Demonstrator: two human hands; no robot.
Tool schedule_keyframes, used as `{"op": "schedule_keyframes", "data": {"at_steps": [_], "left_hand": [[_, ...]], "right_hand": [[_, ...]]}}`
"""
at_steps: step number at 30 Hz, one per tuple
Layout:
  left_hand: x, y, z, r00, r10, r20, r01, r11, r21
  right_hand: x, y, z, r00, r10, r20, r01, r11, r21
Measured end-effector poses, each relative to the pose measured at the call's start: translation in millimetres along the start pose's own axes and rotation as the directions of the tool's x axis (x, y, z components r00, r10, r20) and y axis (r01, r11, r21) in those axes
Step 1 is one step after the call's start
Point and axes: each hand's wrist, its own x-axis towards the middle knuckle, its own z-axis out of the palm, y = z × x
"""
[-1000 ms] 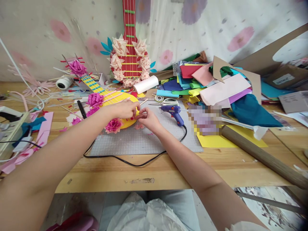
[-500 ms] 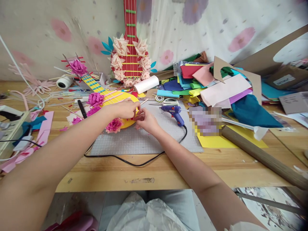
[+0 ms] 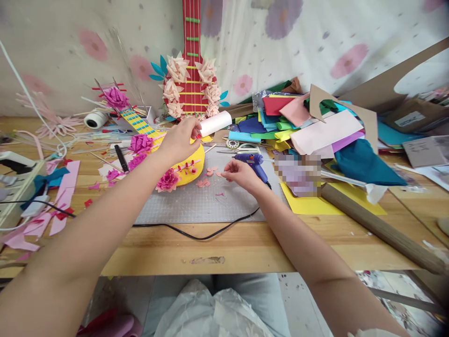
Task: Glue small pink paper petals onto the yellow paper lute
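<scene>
A yellow paper guitar with magenta paper flowers lies on a grey cutting mat. Over its body hovers my left hand, fingers bent and apart from the thumb, with nothing visible in them. Small red beads and a pink strip sit on the guitar's lower part. My right hand is low over the mat, thumb and finger pinched at a small pink paper piece. Several more pink paper pieces lie between that hand and the guitar. Just behind the right hand is a blue glue gun, partly covered.
A red guitar with pale flowers stands against the curtain. Folded coloured paper is piled at the back right, near a brown roll. The black cable crosses the front; a black marker and pink scraps lie left.
My hands have parted. The left has risen up and away from the guitar's lower edge; the right has moved rightward, uncovering the beads and the pink pieces on the mat.
</scene>
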Motion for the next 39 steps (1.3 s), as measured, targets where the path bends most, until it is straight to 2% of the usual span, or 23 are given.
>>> {"op": "schedule_keyframes", "data": {"at_steps": [2, 5, 7, 10, 11, 13, 15, 18, 21, 24, 26, 29, 33, 36, 39], "left_hand": [[-5, 10, 7.5, 0.991, -0.044, -0.128, 0.029, 0.993, -0.113], [-24, 30, 34.2, 0.979, -0.109, -0.17, 0.056, 0.955, -0.29], [-42, 43, 59.9, 0.99, -0.1, -0.102, 0.055, 0.924, -0.378], [-70, 53, 96.7, 0.996, -0.07, 0.062, 0.088, 0.913, -0.399], [-76, 53, 105.5, 0.99, -0.091, 0.109, 0.127, 0.911, -0.393], [-85, 49, 115.8, 0.983, -0.144, 0.117, 0.179, 0.895, -0.408], [-89, 42, 117.8, 0.979, -0.184, 0.083, 0.201, 0.87, -0.45], [-91, 34, 114.8, 0.973, -0.221, 0.063, 0.222, 0.829, -0.513], [-92, 31, 115.1, 0.966, -0.246, 0.074, 0.245, 0.8, -0.548], [-92, 30, 118.7, 0.959, -0.271, 0.08, 0.265, 0.768, -0.583], [-90, 29, 120.3, 0.953, -0.29, 0.082, 0.279, 0.745, -0.606], [-88, 28, 120.0, 0.949, -0.311, 0.057, 0.279, 0.74, -0.612], [-85, 26, 118.9, 0.948, -0.317, 0.038, 0.268, 0.725, -0.634], [-79, 20, 119.1, 0.947, -0.319, 0.037, 0.27, 0.727, -0.631], [-70, 10, 119.4, 0.911, -0.402, 0.089, 0.36, 0.671, -0.648]], "right_hand": [[-1, 9, -8, 1.0, -0.011, 0.005, 0.011, 1.0, -0.01], [0, 19, -12, 1.0, -0.022, -0.004, 0.021, 0.997, -0.077], [0, 22, -11, 1.0, -0.014, -0.025, 0.009, 0.985, -0.171], [-2, 25, -8, 0.997, -0.031, -0.077, 0.007, 0.954, -0.298], [-3, 25, -7, 0.994, -0.044, -0.095, 0.011, 0.946, -0.323], [-4, 25, -4, 0.986, -0.094, -0.135, 0.037, 0.926, -0.375], [-6, 24, -1, 0.969, -0.188, -0.159, 0.097, 0.885, -0.454], [-8, 21, 6, 0.943, -0.318, -0.1, 0.205, 0.789, -0.58], [-8, 19, 12, 0.932, -0.362, 0.005, 0.272, 0.69, -0.67], [-7, 18, 15, 0.932, -0.361, 0.033, 0.269, 0.627, -0.732], [-5, 19, 15, 0.939, -0.343, 0.002, 0.233, 0.634, -0.738], [-4, 20, 13, 0.944, -0.324, -0.054, 0.198, 0.692, -0.694], [-4, 22, 11, 0.941, -0.327, -0.085, 0.209, 0.761, -0.615], [-4, 23, 12, 0.937, -0.342, -0.064, 0.233, 0.753, -0.615], [-2, 25, 12, 0.935, -0.349, -0.063, 0.229, 0.731, -0.643]]}}
